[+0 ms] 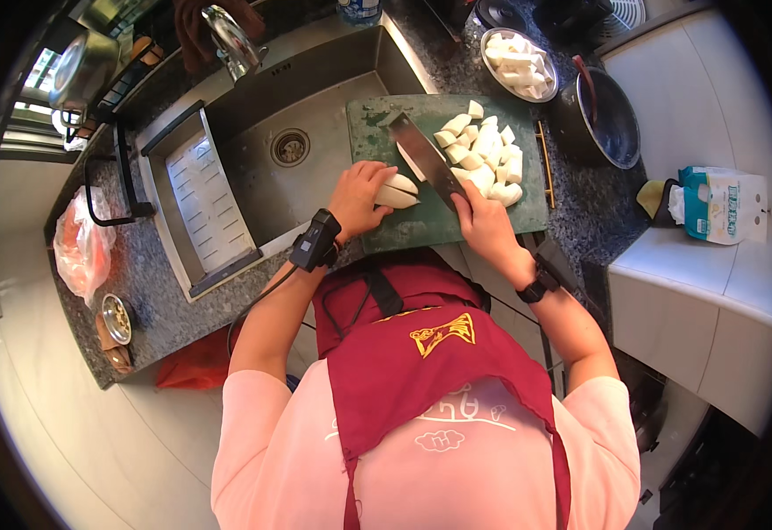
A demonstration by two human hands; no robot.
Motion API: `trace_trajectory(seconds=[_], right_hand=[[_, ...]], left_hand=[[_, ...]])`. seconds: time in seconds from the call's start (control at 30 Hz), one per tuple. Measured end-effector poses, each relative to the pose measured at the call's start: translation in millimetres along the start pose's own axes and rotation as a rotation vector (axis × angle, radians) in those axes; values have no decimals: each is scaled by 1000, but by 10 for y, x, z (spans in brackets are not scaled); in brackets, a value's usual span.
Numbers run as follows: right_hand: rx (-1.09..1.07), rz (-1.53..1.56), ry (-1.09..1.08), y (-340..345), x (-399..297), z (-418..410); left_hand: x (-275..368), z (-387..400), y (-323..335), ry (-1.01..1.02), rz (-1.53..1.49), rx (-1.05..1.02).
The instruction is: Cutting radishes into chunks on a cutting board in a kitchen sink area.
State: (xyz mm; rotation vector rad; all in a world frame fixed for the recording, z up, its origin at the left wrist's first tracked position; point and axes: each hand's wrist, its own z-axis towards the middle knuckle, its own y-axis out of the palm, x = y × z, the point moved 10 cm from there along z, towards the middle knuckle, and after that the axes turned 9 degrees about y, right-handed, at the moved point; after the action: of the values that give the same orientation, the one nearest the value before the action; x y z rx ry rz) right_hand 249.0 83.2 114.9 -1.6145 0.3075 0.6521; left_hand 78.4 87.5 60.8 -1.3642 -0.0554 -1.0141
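Observation:
A green cutting board (399, 232) lies before me, its left side over the sink's edge. Under the fingers of my left hand (359, 199) are peeled white root vegetable pieces (398, 191), split lengthwise and pressed to the board. My right hand (489, 222) grips a kitchen cleaver (429, 156) near its handle, the blade slanting away to the upper left. Partly behind the blade shows another white vegetable piece (411, 161). To the right of the cleaver, chopped white chunks (489, 149) lie in a loose pile on the board.
The steel sink (320, 119) with its faucet (230, 43) is at left. Beyond the board stand a bowl of white pieces (518, 63) and a dark pot (614, 126). A wipes pack (720, 204) is at right. A plastic bag (84, 245) and small bowl (117, 318) are far left.

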Motion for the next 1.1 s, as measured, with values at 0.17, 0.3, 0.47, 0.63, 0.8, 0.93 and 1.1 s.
trace_trajectory(seconds=[0.17,0.3,0.47,0.63,0.8,0.93,1.1], right_hand=[[-36,41,117,93,57,-210],[-89,43,148,143,31,-305],[-121,-132,132,182,-67,-193],[-133,-213,77,206,-63,-135],[-144,-205,61,216,-69,-105],[-178,-258,53,263,-99,-111],[-111,-185,95,228,-78,-128]], left_hand=[[22,-194,130,-349,-4,74],[208,-390,-103,-280,-52,292],[-44,-538,21,-227,-171,219],[-144,-545,93,-291,-192,247],[-18,-560,2,-238,-223,371],[-43,-553,108,-269,-120,364],[-35,-554,106,-284,-130,355]])
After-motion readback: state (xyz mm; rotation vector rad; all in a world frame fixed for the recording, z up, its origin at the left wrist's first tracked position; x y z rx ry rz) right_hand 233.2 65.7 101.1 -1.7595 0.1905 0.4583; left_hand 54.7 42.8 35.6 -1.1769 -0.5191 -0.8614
